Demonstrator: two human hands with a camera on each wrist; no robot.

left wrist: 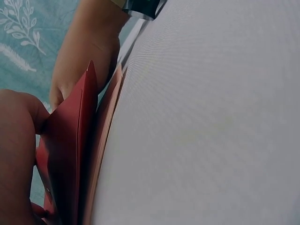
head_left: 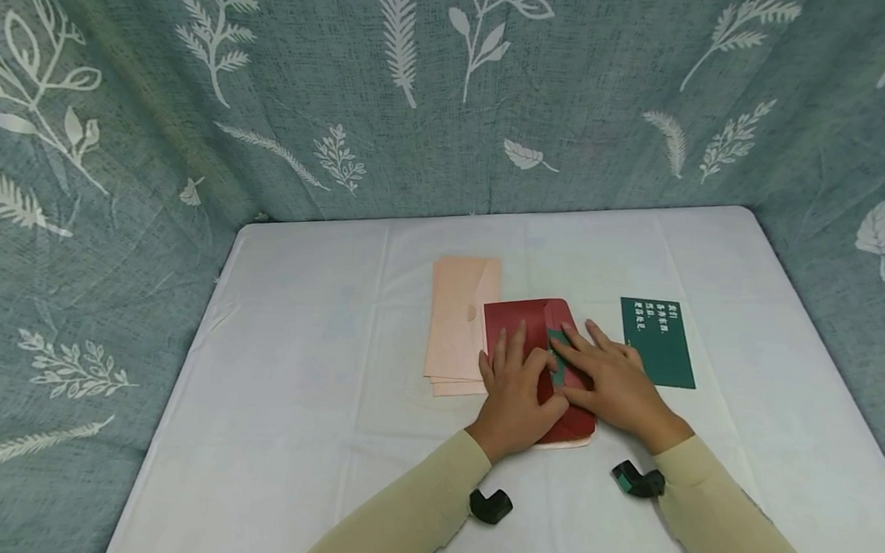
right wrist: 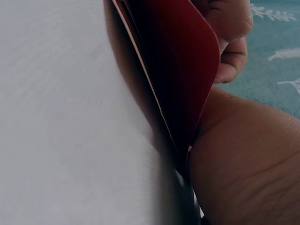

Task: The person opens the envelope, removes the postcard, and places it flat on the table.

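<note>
A red envelope [head_left: 519, 321] lies over other envelopes, its flap turned to the right. A strip of green card [head_left: 559, 368] shows along its opening, beside the flap. My left hand [head_left: 515, 389] rests spread on the envelope's body, index finger and thumb bent toward the green strip. From the right, my right hand [head_left: 617, 386] lies across the flap, its extended fingers touching the strip. Seen edge-on in the left wrist view, the red envelope [left wrist: 70, 117] stands a little off the paler ones [left wrist: 105, 112] beneath. The right wrist view shows its rounded red corner [right wrist: 201, 51].
Pale pink envelopes [head_left: 456, 311] are stacked at the left, partly under the red one. A green card [head_left: 660, 342] with white writing lies to the right. White cloth [head_left: 295, 369] covers the table, and a leaf-patterned curtain [head_left: 419, 158] hangs behind it.
</note>
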